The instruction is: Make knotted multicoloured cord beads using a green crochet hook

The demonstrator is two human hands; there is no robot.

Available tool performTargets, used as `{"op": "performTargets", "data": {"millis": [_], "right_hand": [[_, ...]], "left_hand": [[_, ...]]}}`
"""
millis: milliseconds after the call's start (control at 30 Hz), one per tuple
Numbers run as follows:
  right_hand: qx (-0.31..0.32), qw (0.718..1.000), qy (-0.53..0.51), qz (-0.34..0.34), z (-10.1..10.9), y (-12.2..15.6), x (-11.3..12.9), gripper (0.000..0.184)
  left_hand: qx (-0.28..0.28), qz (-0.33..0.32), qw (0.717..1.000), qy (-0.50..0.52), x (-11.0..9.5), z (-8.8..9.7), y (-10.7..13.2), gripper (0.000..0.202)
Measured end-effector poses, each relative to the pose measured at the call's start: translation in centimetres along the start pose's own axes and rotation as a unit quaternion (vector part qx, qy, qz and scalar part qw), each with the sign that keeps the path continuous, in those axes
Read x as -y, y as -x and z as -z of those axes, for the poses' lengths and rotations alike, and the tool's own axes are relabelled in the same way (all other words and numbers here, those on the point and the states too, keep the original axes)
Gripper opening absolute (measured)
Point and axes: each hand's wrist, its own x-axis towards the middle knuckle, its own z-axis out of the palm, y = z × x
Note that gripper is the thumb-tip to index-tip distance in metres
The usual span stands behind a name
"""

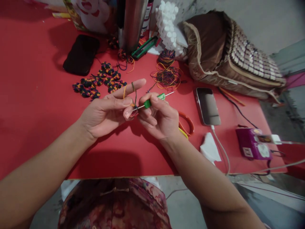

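My right hand (159,116) grips a crochet hook (154,100) by its green handle. The metal tip of the hook points left to a small piece of crochet (134,112) in dark, orange and pink yarn. My left hand (107,111) pinches that piece between thumb and fingers, with its index finger stretched out and yarn looped round it. Behind my hands lie several small crocheted pieces (105,78) in the same colours. A loose tangle of multicoloured yarn (168,77) and a wound yarn ball (166,57) are beyond my right hand.
Orange-handled scissors (188,122) lie just right of my right hand. A charging phone (208,106), white tissue (210,148) and purple box (252,144) stand further right. At the back are a black pouch-like item (81,54), steel flask (134,24), green cutter (144,47) and brown bag (214,47).
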Motion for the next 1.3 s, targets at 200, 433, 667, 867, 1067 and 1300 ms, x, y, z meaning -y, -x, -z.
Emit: {"op": "performTargets", "data": {"millis": [200,433,667,867,1067,1300], "right_hand": [[-0.016,1.0,0.023,-0.004,0.5,-0.1,0.1,0.028],[0.02,0.999,0.027,0.005,0.0,0.2,0.4,0.018],[0.042,0.999,0.027,0.003,-0.5,0.2,0.2,0.016],[0.006,0.999,0.044,-0.005,-0.3,0.1,0.4,0.025],[-0.01,0.998,0.066,-0.012,0.1,0.1,0.4,0.03],[0.017,0.999,0.021,0.031,-0.1,0.1,-0.3,0.014]], "left_hand": [[-0.004,0.003,1.0,-0.003,0.2,-0.3,0.0,0.039],[0.001,-0.019,1.0,-0.008,-0.3,-0.3,0.3,0.045],[0.006,0.004,0.999,-0.048,-0.4,0.7,0.1,0.063],[0.051,-0.018,0.998,-0.034,-0.1,1.0,-0.2,0.051],[0.033,-0.014,0.999,-0.035,-0.4,0.5,0.0,0.05],[0.004,-0.03,0.999,-0.042,-0.2,0.0,0.1,0.043]]}}
